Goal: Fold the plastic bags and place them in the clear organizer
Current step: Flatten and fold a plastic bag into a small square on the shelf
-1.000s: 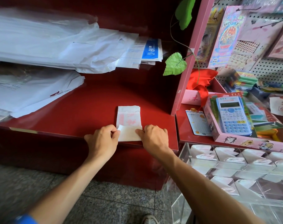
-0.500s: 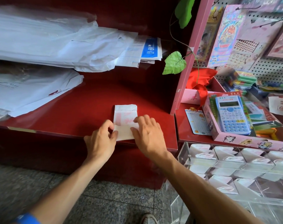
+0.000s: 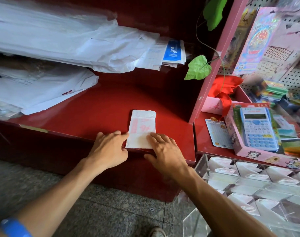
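**Folded bag pinned at the shelf's front edge**

I see the folded plastic bag (image 3: 142,129) lying flat on the red shelf (image 3: 98,113), its near end at the shelf's front lip. My left hand (image 3: 110,149) sits just left of the bag, fingers spread flat and loosely extended, fingertips touching the bag's lower left edge; it grips nothing. My right hand (image 3: 166,151) lies palm down over the bag's near right corner, fingers flat and pressing on it, thumb hanging out over the shelf front.

Count: one folded bag under my hands, two hands, one blue calculator (image 3: 258,127) in a pink box (image 3: 258,154), two green leaves (image 3: 198,68) on a vine. The clear organizer (image 3: 248,190) at lower right has many compartments holding folded white bags; I cannot count them reliably.

Two heaps of unfolded white plastic bags (image 3: 48,47) lie at the shelf's back left. A pink upright (image 3: 212,65) divides the shelf from a pegboard display of stationery. Below is speckled grey stone floor (image 3: 98,212).
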